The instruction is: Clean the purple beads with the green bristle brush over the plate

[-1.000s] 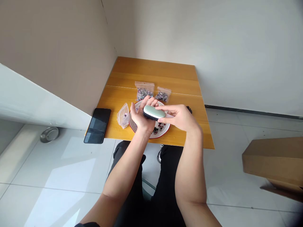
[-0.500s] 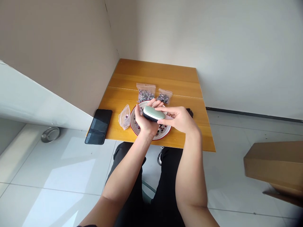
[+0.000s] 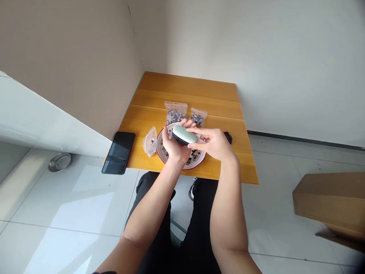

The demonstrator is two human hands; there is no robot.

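Note:
My left hand (image 3: 175, 146) cradles an oval brush (image 3: 181, 135) with a pale green back and dark bristles, above a white plate with a red rim (image 3: 199, 161). My right hand (image 3: 212, 144) presses its fingers against the brush from the right. Dark and coloured beads lie on the plate, partly hidden under my hands. Beyond it are a zip bag of beads (image 3: 175, 116) and a smaller bag of beads (image 3: 197, 119). A nearly empty clear bag (image 3: 150, 142) lies left of the plate.
The wooden table (image 3: 182, 91) stands against two walls. A black smartphone (image 3: 118, 153) lies at its left edge, and a dark tuft (image 3: 227, 137) sits right of my hand. A cardboard box (image 3: 330, 201) is at the right, above a tiled floor.
The brush and both hands have shifted slightly over the plate, and the brush has tilted a little. The table and the bags sit slightly differently in view.

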